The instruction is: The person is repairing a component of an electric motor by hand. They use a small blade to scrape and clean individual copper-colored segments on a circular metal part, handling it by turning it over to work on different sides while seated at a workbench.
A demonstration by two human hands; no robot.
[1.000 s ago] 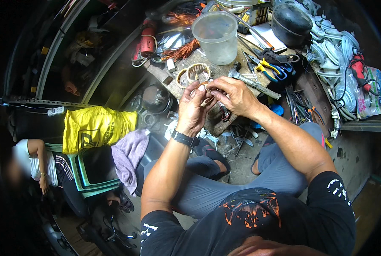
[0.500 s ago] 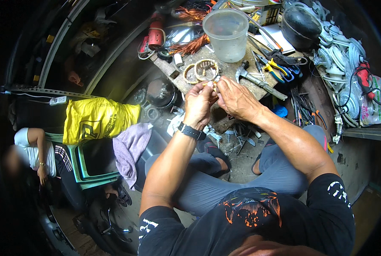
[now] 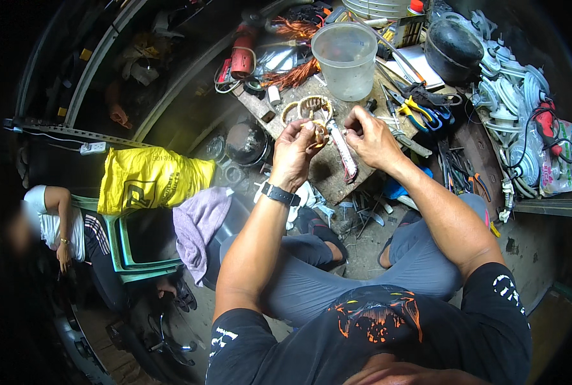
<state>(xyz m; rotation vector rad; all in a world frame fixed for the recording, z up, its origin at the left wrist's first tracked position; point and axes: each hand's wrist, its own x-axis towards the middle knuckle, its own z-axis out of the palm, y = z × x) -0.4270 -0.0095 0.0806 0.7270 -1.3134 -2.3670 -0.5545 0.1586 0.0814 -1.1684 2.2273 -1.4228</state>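
Hammer [image 3: 414,144] partly behind right hand [image 3: 372,142], clear bucket [image 3: 349,82] beyond

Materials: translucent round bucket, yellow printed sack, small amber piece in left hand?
Translucent round bucket: likely plastic, cloudy; light passes through its wall.
Yellow printed sack: probably plastic, slight sheen; stiff creases.
Small amber piece in left hand: maybe varnished or plastic; bright highlights, too small to settle.

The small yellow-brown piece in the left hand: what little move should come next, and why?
Perhaps bring the right hand over to steady the small yellow-brown piece: only the left hand holds it, by the fingertips, and the right hand is apart from it. Whether the right hand pinches anything is unclear.
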